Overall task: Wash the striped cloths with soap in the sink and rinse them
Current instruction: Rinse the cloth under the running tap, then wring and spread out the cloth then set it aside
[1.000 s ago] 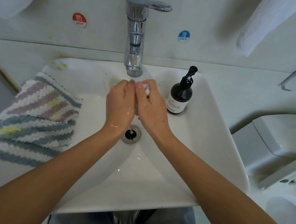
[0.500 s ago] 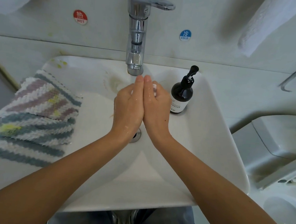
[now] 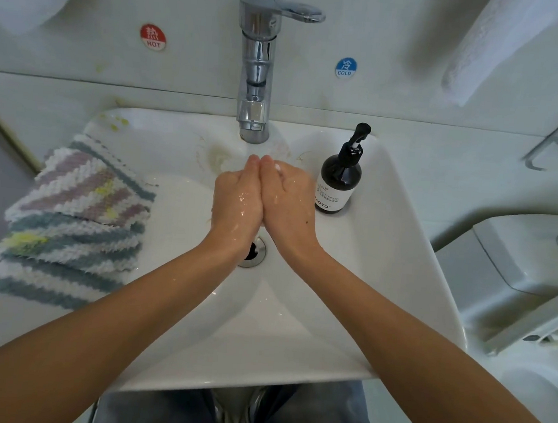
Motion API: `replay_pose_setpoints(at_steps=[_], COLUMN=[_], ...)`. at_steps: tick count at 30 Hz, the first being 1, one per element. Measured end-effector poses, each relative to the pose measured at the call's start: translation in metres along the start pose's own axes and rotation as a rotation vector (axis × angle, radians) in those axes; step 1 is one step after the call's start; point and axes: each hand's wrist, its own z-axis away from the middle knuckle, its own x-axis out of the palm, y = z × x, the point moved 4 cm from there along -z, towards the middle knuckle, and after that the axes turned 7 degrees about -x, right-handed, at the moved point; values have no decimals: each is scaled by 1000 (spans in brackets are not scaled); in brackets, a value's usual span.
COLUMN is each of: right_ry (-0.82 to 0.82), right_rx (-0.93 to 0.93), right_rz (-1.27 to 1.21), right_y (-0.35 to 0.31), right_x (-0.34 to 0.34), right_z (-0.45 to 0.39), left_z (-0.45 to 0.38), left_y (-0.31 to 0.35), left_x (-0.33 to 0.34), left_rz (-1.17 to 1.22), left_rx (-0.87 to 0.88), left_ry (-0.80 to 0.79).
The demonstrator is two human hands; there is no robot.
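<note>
with the left hand (image 3: 237, 198) and right hand (image 3: 288, 198) pressed palm to palm, fingers straight, holding only lather over the sink (image 3: 383, 251), spread soap evenly before lifting the striped cloths (image 3: 72, 220) stacked on its left rim.

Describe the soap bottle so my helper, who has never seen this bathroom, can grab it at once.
Find the white sink below the chrome tap. On its back right ledge, under the blue COLD sticker, stands the soap bottle. It is the only dark thing there: black pump, white label.
</note>
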Motion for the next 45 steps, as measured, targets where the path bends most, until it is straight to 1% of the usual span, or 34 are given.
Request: replay_pose_setpoints(at_steps=[10,16,20,23,27,29,32,36,38,41,42,44,45], right_ry=[-8,-13,5,-62,-211,-259,-323,-387,-416,-444,-454,-467,-467], right_rx=[-9,-22,-42,-25,-33,-99,-227,-266,-276,-312,-324,-341,-349], right_rz=[19,59,118,132,152,192,383,549,560,546,541,530,521], right_y=[-2,-3,-5,-16,-33,-42,-56,-73,-79,-88,-90,-94,-95], right_x=[1,1,-3,-13,-32,-43,-54,-60,-62,-69,-71,-73,-74], right_z=[2,3,2,-2,-7,-11,-20,-32,-34,-36,-36,-36,-35], left_z=[1,1,3,1,-4,-7,-9,-7,-5,-8,-9,-9,-8], left_y=[-3,-4,1,12,32,42,59,80,87,95,97,99,100], left_x=[-2,-2,-3,-11,-33,-47,-65,-76,-80,-91,-93,-95,-96], left_rz=[-15,-12,-47,-181,-364,-426,-494,-489,-479,-523,-486,-406,-423], left_rx=[-13,9,108,243,366,392,396,374,392,415,391,331,318], left_ry=[12,24,-32,-123,-136,-129,-175,-249,-228,-64,-42,-49,-49])
